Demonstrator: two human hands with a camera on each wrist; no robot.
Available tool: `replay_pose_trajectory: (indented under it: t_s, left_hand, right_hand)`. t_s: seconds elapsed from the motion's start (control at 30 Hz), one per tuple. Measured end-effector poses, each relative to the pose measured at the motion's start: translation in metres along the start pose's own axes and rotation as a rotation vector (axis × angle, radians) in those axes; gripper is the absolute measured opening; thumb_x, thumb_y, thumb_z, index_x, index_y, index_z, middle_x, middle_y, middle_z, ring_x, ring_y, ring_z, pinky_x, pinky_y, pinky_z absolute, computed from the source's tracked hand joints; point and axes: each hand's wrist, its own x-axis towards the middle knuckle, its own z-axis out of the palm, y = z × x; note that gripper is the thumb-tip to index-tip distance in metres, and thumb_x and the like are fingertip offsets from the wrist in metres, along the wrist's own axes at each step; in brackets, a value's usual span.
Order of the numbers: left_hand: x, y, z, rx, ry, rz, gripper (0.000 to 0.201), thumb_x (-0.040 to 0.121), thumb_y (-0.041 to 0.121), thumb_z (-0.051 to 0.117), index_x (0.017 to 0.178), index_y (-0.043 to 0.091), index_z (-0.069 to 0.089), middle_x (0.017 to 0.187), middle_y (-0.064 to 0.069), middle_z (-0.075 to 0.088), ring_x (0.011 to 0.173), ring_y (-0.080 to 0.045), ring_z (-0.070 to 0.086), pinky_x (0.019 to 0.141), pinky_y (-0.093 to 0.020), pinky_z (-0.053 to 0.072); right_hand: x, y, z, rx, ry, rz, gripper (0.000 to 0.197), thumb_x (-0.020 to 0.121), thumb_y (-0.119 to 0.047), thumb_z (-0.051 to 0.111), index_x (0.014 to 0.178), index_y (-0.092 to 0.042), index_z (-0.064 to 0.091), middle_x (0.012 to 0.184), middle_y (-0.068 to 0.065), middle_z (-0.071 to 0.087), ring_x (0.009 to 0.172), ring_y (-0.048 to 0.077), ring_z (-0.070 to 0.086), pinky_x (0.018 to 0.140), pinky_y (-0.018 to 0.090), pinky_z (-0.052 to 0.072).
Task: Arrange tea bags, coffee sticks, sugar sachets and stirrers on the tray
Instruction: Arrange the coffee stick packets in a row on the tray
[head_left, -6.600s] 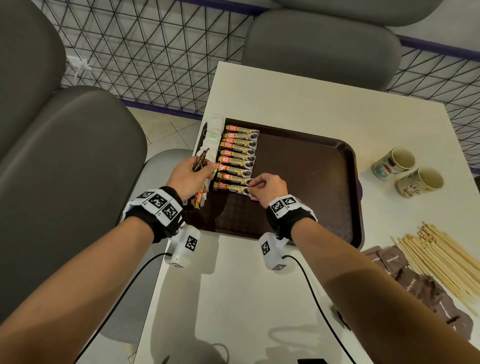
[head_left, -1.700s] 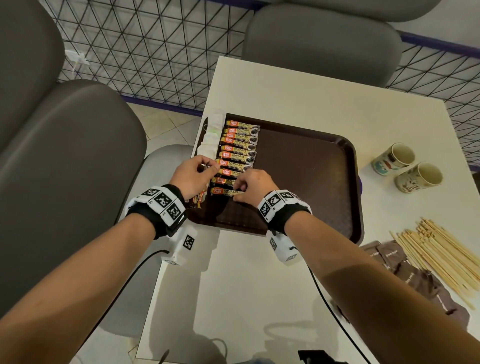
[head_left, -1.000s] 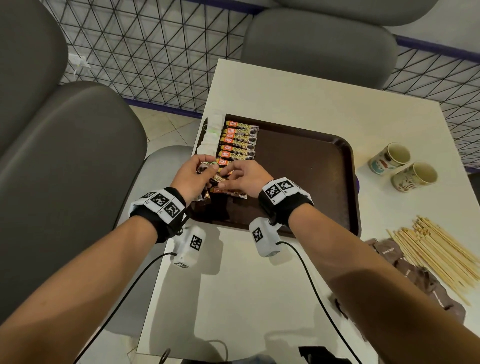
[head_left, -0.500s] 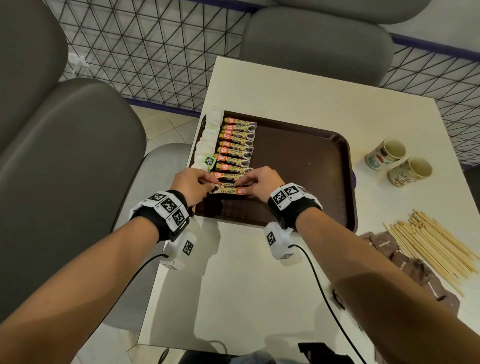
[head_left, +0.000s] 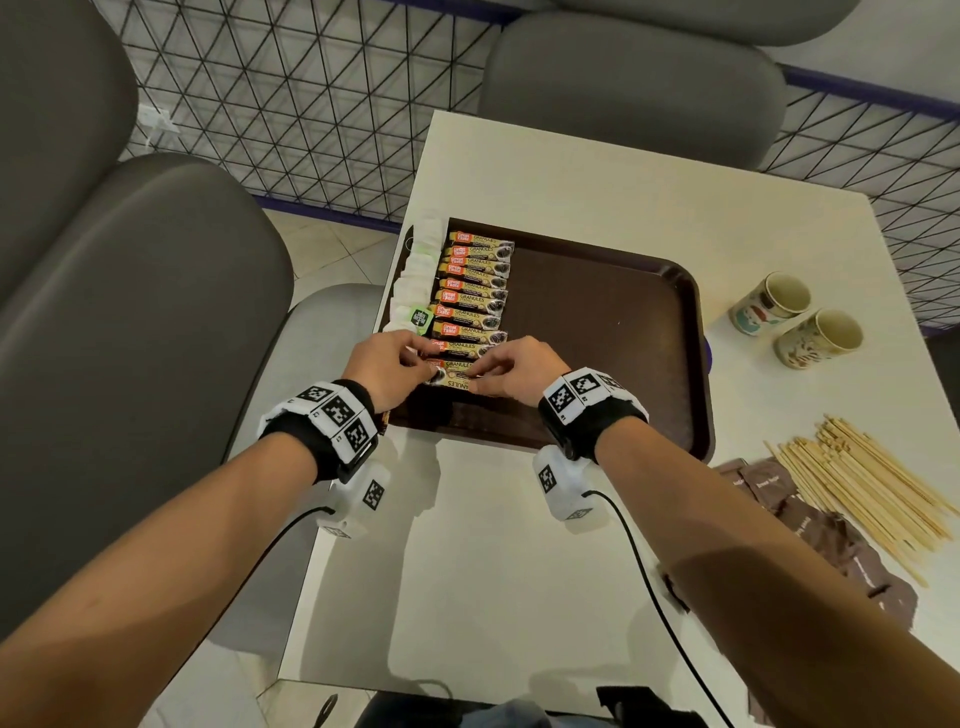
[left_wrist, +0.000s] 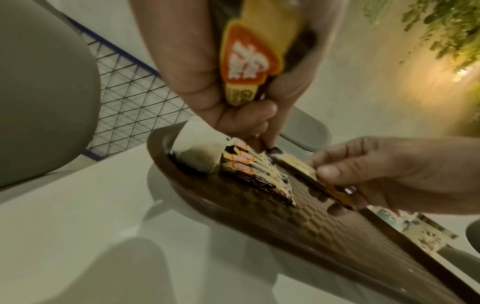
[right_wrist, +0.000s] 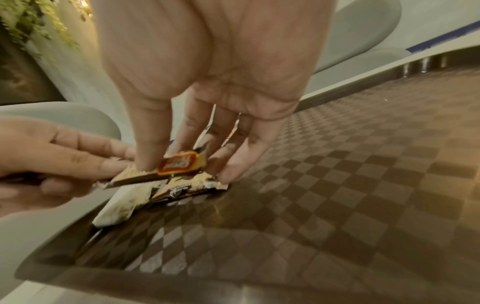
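Observation:
A brown tray (head_left: 597, 322) holds a column of coffee sticks (head_left: 475, 283) beside white tea bags (head_left: 418, 270) along its left edge. At the near end of the column, my left hand (head_left: 387, 369) and right hand (head_left: 511, 371) each pinch one end of a coffee stick (head_left: 454, 384) just above the tray. In the right wrist view, thumb and fingers of the right hand (right_wrist: 182, 170) pinch its orange-logo end (right_wrist: 179, 163). The left hand (left_wrist: 267, 142) also grips a spare coffee stick (left_wrist: 249, 61) in its palm. Wooden stirrers (head_left: 857, 483) and brown sugar sachets (head_left: 810, 519) lie on the table at the right.
Two paper cups (head_left: 774, 301) (head_left: 818, 338) stand to the right of the tray. Grey chairs (head_left: 130, 312) and a wire mesh fence (head_left: 311, 104) border the white table (head_left: 519, 571) at left and back. The tray's right half is bare.
The right hand drew a stick from the left hand's bunch. Both hands brought it down to the near end of the column, where they have held it for the last half second.

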Motion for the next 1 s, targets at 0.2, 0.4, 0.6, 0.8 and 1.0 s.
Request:
replay_pose_trajectory:
  t_s: [0.2,0.4,0.6,0.8,1.0]
  left_hand:
    - [-0.001,0.013,0.000,-0.141,0.020,0.040,0.029,0.084,0.025,0.071,0.110,0.025,0.058,0.087,0.002,0.067,0.072,-0.008,0.057,0.059,-0.021,0.043]
    - [-0.002,0.005,0.002,-0.089,-0.162,-0.055,0.019,0.085,0.034,0.068,0.100,0.023,0.064,0.084,-0.001,0.060,0.058,-0.010,0.049,0.051,-0.019,0.038]
    - [-0.003,-0.001,0.001,0.126,-0.121,-0.007,0.023,0.088,0.033,0.065,0.103,0.017,0.071,0.082,0.003,0.064,0.073,-0.012,0.055,0.067,-0.023,0.040]
    - [-0.003,-0.001,0.002,0.271,-0.067,-0.034,0.025,0.085,0.030,0.070,0.106,0.018,0.067,0.085,0.003,0.057,0.084,-0.014,0.054,0.075,-0.022,0.040]
    - [-0.005,-0.002,0.008,0.322,-0.025,-0.041,0.024,0.082,0.023,0.073,0.104,0.020,0.062,0.074,0.006,0.054,0.078,-0.013,0.054,0.075,-0.022,0.044]
  right_hand:
    - [0.005,-0.020,0.001,-0.107,-0.009,-0.064,0.021,0.079,-0.029,0.073,0.098,-0.020,0.069,0.075,-0.010,0.060,0.072,0.005,0.057,0.062,0.017,0.042]
    - [0.007,-0.019,0.001,0.213,0.164,-0.002,0.015,0.081,-0.014,0.071,0.090,-0.018,0.060,0.092,0.009,0.066,0.079,0.021,0.068,0.072,0.032,0.056]
    - [0.003,-0.008,0.004,0.279,0.094,0.064,0.013,0.076,-0.014,0.077,0.082,-0.013,0.066,0.084,0.008,0.068,0.077,0.021,0.069,0.079,0.032,0.058]
    - [0.001,0.001,0.008,0.019,0.027,0.166,0.013,0.075,-0.009,0.077,0.084,-0.016,0.073,0.082,0.001,0.067,0.074,0.011,0.060,0.087,0.031,0.056]
    - [0.001,-0.001,0.016,-0.090,0.061,0.159,0.012,0.079,-0.004,0.070,0.081,-0.016,0.071,0.094,0.003,0.070,0.088,0.017,0.067,0.083,0.027,0.056]
